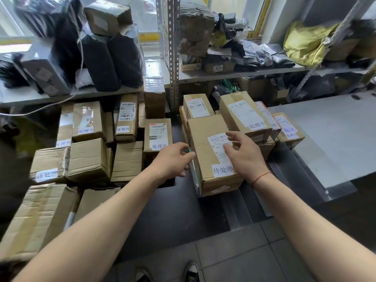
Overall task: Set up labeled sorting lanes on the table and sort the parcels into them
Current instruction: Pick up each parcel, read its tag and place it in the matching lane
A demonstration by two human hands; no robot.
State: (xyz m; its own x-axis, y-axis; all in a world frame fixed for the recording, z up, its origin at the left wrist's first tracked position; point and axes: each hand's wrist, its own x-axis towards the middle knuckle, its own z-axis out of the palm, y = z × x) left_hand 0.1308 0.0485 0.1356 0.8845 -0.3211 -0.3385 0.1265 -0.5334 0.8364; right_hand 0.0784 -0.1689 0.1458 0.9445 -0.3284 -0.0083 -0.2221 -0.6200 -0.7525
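Two hands reached toward one cardboard box (211, 153) at the middle of the scene. The right hand (246, 155) hovered over the box's top with its fingers (234, 137) spread apart and slightly curled, above the white shipping label (220, 144); whether the fingertips touched the label could not be told. A thin red string (261, 178) circled that wrist. The left hand (173, 159) sat at the box's left edge with its fingers curled in, the fingertips pinched near a small green thing (191, 152) that was too small to identify, just beside a clear plastic strip (194, 176) along the box's side.

The box carried a handwritten white tag (222, 170) near its front end and lay on a dark surface (173, 210). Behind it stood more labelled boxes: one with a printed label (198, 106), a tilted one with a handwritten tag (244, 117), and a smaller one (288, 127) further right, next to a grey table top (325, 129).

To the left, a crowd of brown boxes (89, 157) stood packed together, several with white handwritten tags, among them one marked X46 (157, 135). Above these, a shelf (61, 96) held black wrapped parcels (114, 60) and a taped box (107, 17). A metal rack (254, 72) on the right held grey and black bags and a yellow bag (305, 43). At the bottom edge, two dark shoes (191, 271) stood on floor tiles.
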